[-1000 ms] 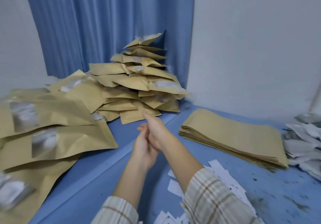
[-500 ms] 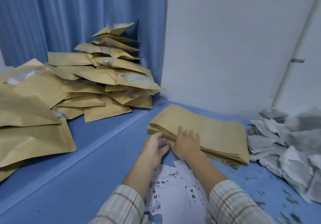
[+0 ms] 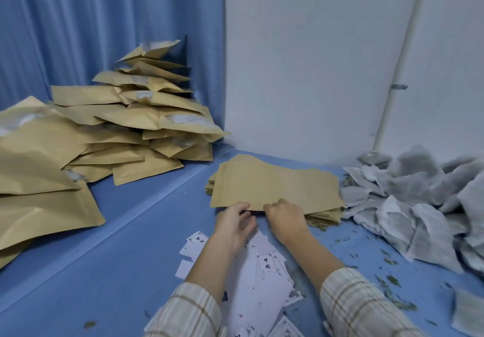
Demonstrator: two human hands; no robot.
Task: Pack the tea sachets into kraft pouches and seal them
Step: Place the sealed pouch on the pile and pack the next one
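Observation:
A flat stack of empty kraft pouches (image 3: 324, 217) lies on the blue table ahead of me. Its top kraft pouch (image 3: 277, 185) is lifted at the near edge. My left hand (image 3: 233, 223) pinches that near edge at its left part, and my right hand (image 3: 285, 217) grips the same edge just to the right. Grey-white tea sachets (image 3: 419, 192) are heaped at the right, touching the stack's right side. Filled kraft pouches (image 3: 125, 122) are piled at the back left against the blue curtain.
White printed labels (image 3: 262, 271) lie scattered under my forearms at the near middle. Loose tea bits (image 3: 387, 284) speckle the blue table (image 3: 117, 245) at the right. A white wall and a pipe (image 3: 392, 75) close the back right.
My hands moved right from the filled pile to the empty stack. They now hold the top pouch's near edge, lifted off the stack. My view has turned right.

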